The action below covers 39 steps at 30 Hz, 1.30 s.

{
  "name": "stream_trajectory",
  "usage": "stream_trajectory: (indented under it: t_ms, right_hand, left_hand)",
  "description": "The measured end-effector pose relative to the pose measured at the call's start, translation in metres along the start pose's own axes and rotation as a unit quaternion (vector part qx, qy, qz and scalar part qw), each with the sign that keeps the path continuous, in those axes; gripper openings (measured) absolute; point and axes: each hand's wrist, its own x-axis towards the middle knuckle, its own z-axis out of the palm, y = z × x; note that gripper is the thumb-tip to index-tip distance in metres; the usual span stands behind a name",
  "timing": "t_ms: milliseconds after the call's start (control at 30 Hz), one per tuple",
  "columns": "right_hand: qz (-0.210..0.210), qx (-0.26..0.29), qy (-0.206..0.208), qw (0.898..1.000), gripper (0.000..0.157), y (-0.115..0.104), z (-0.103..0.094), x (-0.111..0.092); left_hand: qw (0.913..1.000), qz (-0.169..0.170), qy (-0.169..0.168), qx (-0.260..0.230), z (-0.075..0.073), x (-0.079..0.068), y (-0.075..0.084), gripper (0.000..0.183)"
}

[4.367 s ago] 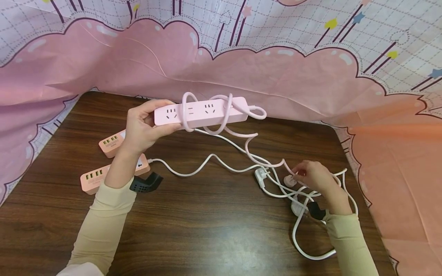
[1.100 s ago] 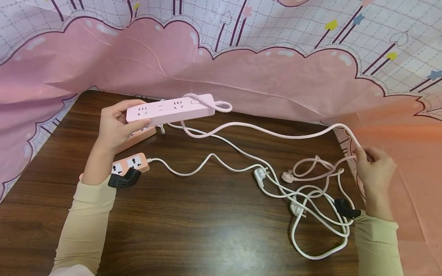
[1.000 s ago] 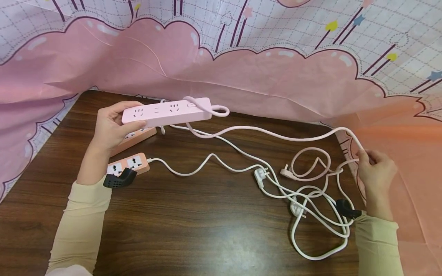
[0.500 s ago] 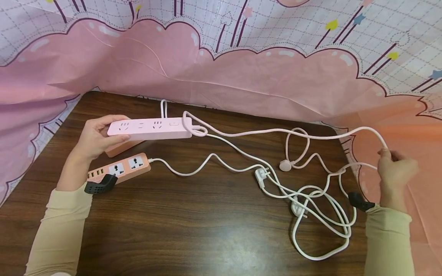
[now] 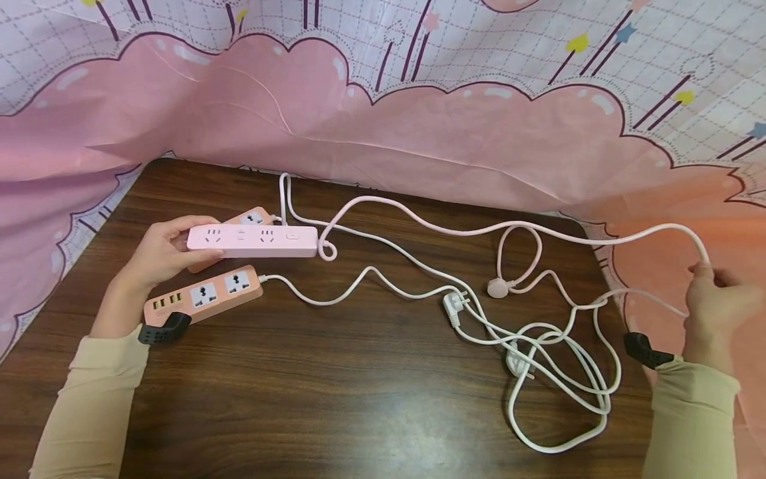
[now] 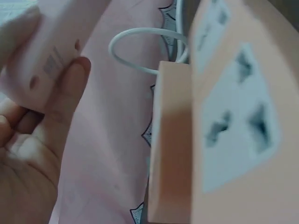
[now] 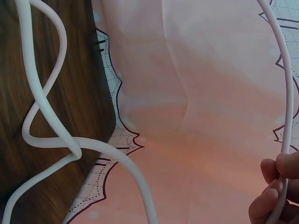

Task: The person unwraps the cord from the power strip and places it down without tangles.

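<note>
My left hand [image 5: 164, 251] grips the left end of a pink power strip [image 5: 257, 242], thumb along its front side. In the left wrist view the strip's underside [image 6: 55, 51] shows between fingers and thumb. Out past the table's right edge, my right hand [image 5: 715, 303] pinches the strip's pink cord [image 5: 550, 233], which runs in a long wavy line from a small curl at the strip. The right wrist view shows the cord [image 7: 286, 93] between thumb and fingers. Beyond this hand the cord returns to the table, ending in a round pink plug [image 5: 497, 287].
Two orange power strips lie at left: the nearer one [image 5: 203, 296] in front of the pink strip, the farther one [image 5: 251, 216] partly hidden behind it. Their white cords cross to a tangle [image 5: 562, 392] at right, with white plugs [image 5: 453, 303]. A patterned curtain [image 5: 383, 133] surrounds the table [image 5: 335, 399].
Cord loops that wrapped the pink strip have come off. My left hand lowered the strip leftward; my right hand took hold of the cord and drew it out to the right.
</note>
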Motion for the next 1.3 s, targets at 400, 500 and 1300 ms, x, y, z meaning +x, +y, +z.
stream_trajectory:
  t_ms: [400,500,1300]
  right_hand:
    - [0.042,0.022,0.01,0.999,0.022,0.004,-0.008,0.003]
    - [0.05,0.025,0.001,0.998,0.019,0.004,-0.008,0.001]
    - [-0.302,-0.223,-0.254,0.891,0.025,-0.002,0.027,-0.035]
  left_hand:
    - [0.9635,-0.07,0.015,0.258,-0.001,-0.002,-0.013,0.049]
    - [0.9557,-0.053,0.008,0.289,0.0,-0.003,-0.013,0.049]
    - [0.8962,-0.111,-0.119,0.413,-0.003,0.008,-0.015,0.057]
